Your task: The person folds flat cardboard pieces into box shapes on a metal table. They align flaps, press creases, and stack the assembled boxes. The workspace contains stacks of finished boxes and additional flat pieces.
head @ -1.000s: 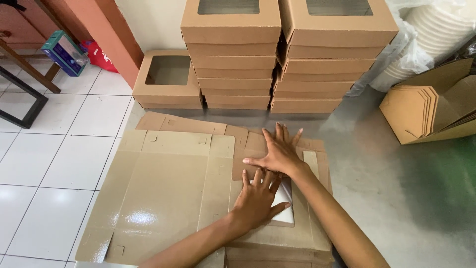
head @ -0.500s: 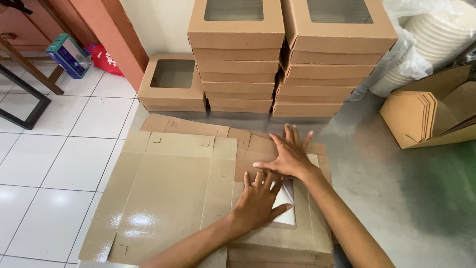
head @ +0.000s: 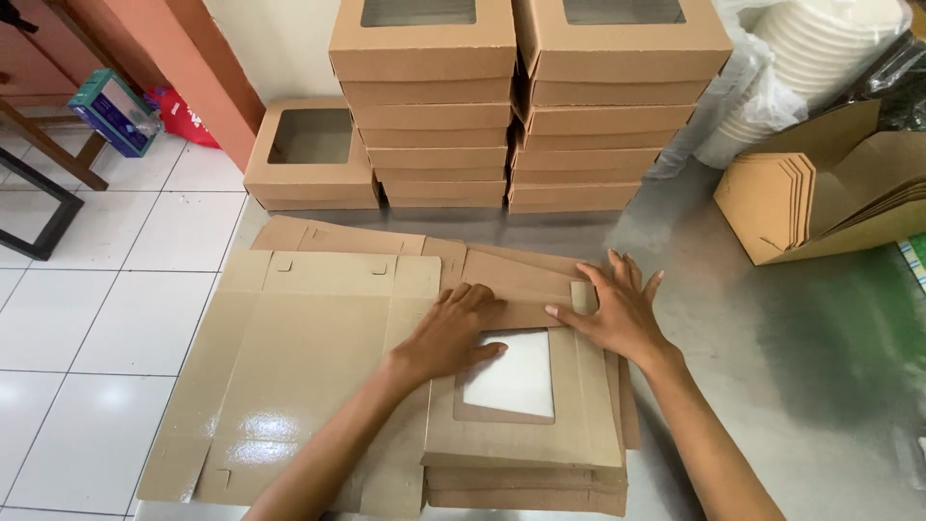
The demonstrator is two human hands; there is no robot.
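- Our left hand (head: 458,333) lies flat, fingers together, on the top windowed box blank (head: 526,396), touching its upper window edge.
- Our right hand (head: 617,314) presses the blank's upper flap, fingers spread apart.
- The blank tops a flat pile at the near middle of the desk (head: 772,386).
- Finished boxes (head: 526,106) stand stacked beyond.

The left hand (head: 453,333) is covering part of the flat brown cardboard sheet with a clear square window (head: 526,425); beneath that sheet, the stacked brown cardboard blanks (head: 526,482) are showing edges only.
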